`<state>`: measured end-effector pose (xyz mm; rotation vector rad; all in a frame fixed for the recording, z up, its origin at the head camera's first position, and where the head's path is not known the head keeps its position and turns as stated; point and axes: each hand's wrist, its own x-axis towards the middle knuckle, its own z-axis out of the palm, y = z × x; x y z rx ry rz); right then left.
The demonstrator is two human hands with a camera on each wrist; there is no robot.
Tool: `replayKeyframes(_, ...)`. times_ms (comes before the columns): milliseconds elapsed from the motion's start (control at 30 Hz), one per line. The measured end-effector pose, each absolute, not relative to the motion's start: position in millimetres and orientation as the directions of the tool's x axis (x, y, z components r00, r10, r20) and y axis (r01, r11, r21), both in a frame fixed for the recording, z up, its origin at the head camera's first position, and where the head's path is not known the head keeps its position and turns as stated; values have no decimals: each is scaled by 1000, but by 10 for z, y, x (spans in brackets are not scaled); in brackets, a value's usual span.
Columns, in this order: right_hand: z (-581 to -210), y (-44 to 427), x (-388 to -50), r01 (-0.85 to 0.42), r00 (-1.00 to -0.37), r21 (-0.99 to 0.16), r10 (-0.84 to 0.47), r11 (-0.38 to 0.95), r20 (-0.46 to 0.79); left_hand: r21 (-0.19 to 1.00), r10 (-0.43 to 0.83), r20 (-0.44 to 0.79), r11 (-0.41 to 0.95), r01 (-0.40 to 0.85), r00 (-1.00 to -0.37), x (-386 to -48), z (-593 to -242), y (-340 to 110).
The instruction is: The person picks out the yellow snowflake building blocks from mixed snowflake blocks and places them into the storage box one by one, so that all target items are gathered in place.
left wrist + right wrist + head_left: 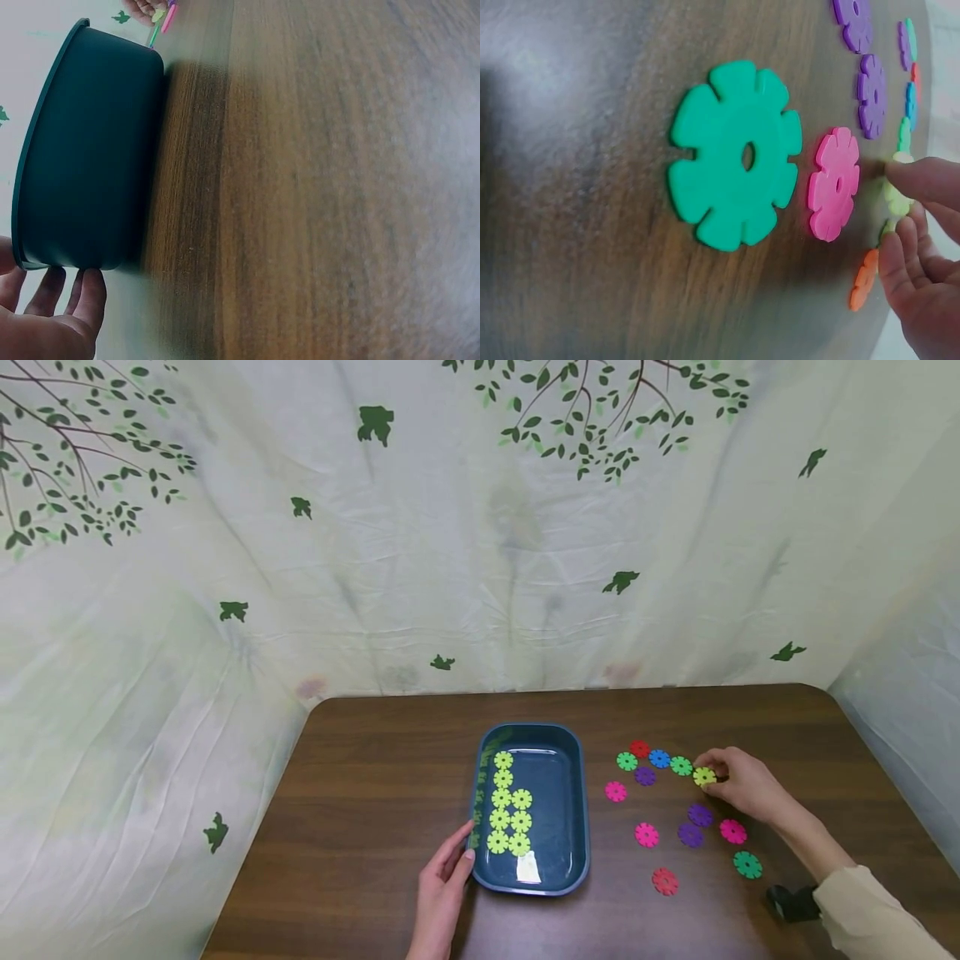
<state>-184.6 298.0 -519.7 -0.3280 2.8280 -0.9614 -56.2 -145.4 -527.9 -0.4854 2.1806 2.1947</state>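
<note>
A dark blue rectangular tray lies on the table, with several yellow-green flower-shaped plastic discs in rows along its left side. My left hand holds the tray's left edge, thumb at the rim and fingers against the outer wall. To the right of the tray, my right hand pinches a yellow-green flower disc between thumb and fingers. Close beside it, a green disc and a blue disc lie on the table. The right wrist view shows an orange disc near the fingers.
Loose discs on the brown table include red, pink, purple and teal. A black object sits at the right wrist. A leaf-patterned cloth hangs behind the table.
</note>
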Motion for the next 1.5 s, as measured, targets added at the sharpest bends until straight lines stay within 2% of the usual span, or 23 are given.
replayKeyframes(400,-5127,2994,-1789,-164,-979,-607,-204,777,4,973,-208,-229,-33,-227,-951,-569,-5274,-1445)
replayKeyframes(800,-5012,2821,-1795,-149,-978,-660,-210,737,-13,975,-201,-221,-38,-218,-954,-570,-5287,-1445)
replayKeyframes(1033,-4950,2655,-1799,-157,-969,-699,-247,698,-29,974,-200,-228,-38,-225,-953,-571,-5283,-1438)
replayKeyframes(1500,-4739,2260,-1904,-239,-946,-712,-323,661,18,974,-209,-228,-35,-226,-951,-569,-5288,-1449)
